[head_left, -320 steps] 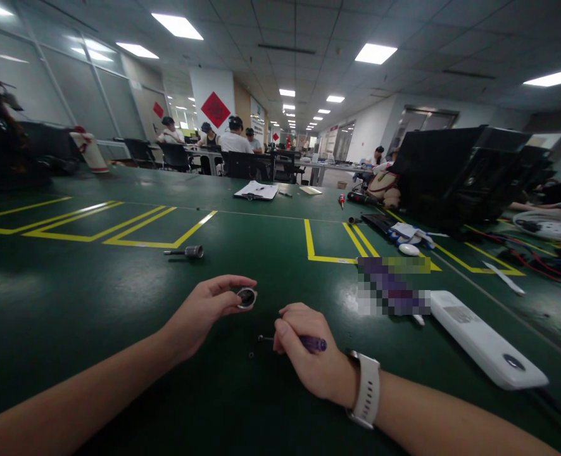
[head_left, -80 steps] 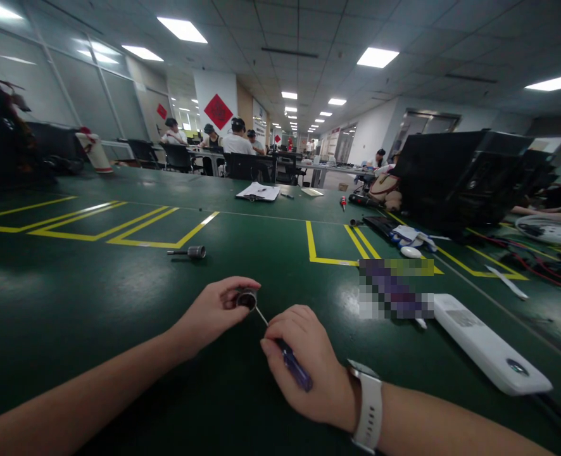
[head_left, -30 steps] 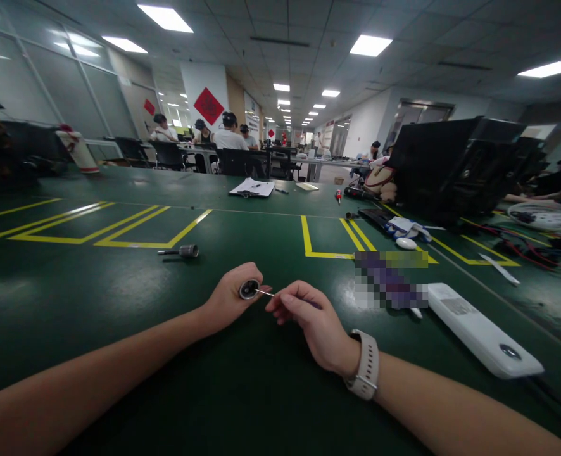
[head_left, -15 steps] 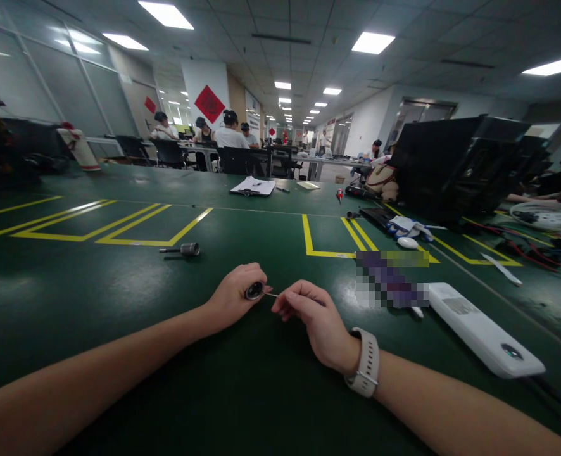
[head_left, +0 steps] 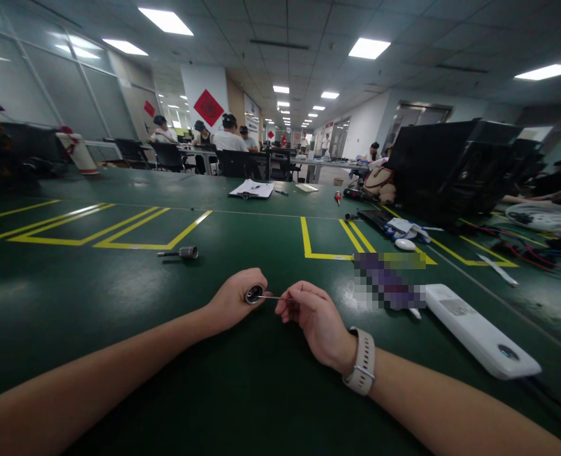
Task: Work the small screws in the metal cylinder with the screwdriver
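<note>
My left hand point(head_left: 235, 299) is closed around a round metal part point(head_left: 253, 294) with a dark hollow end turned toward me; the rest of it is hidden in my palm. Between the curled fingers of my right hand point(head_left: 316, 320) is a thin metal rod point(head_left: 273, 297). Its tip lies at the mouth of the hollow end, and I cannot tell whether it goes inside. Further off to the left, a metal cylinder with a thin stem point(head_left: 185, 253) lies on its side on the green table point(head_left: 204, 392).
A white power bank-like device point(head_left: 480, 332) with a cable lies to the right, beside a blurred-out purple item point(head_left: 389, 282). Yellow tape point(head_left: 328, 256) marks the table. Beyond are a clipboard with paper point(head_left: 252, 188), a red screwdriver point(head_left: 338, 197) and a large black case point(head_left: 451, 168). Several people sit behind.
The rod's tip has moved left, from the part's edge across its hollow mouth, and more of the rod shows. My right hand has shifted slightly right.
</note>
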Motion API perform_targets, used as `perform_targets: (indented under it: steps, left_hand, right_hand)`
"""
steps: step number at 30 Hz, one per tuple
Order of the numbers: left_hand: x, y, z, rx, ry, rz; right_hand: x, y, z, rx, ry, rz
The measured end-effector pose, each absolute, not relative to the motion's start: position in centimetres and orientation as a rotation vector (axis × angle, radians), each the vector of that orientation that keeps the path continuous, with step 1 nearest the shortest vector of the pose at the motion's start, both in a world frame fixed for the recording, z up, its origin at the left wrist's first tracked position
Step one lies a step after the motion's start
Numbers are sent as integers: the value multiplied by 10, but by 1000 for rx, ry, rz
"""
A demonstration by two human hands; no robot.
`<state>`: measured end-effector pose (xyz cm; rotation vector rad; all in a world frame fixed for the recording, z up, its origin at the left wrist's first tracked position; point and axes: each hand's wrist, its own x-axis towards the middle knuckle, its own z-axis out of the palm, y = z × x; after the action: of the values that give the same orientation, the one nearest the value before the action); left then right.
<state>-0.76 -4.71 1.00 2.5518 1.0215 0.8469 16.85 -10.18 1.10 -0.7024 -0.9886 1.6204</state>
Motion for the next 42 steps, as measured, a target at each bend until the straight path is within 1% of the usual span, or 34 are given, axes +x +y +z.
perform_targets:
  steps: [14,22,29,34,37,40,42]
  left_hand:
    - [-8,-44,10,2611,1118,723]
    - [-7,-42,7,2605,1181,675]
    - [-6,-42,8,2571,1203,680]
    - [-6,-44,9,2586,1197,672]
    - [-5,-44,9,2620,1183,662]
    - [-5,-45,8,2663,1176,666]
    - [-5,-45,9,2696,1170,676]
  right_hand:
    - [169,-100,6,-765,-956,1484]
    - [168,-99,4,-958,-1084,1323]
    - [171,-101,3,-924,-1196,1220]
    - [172,-110,16,-924,-1546,1029]
    - [169,-115,18,-946,-1759,832]
    - [166,-119,15,-951,-1853,653]
    - [165,-119,14,-975,-1878,608]
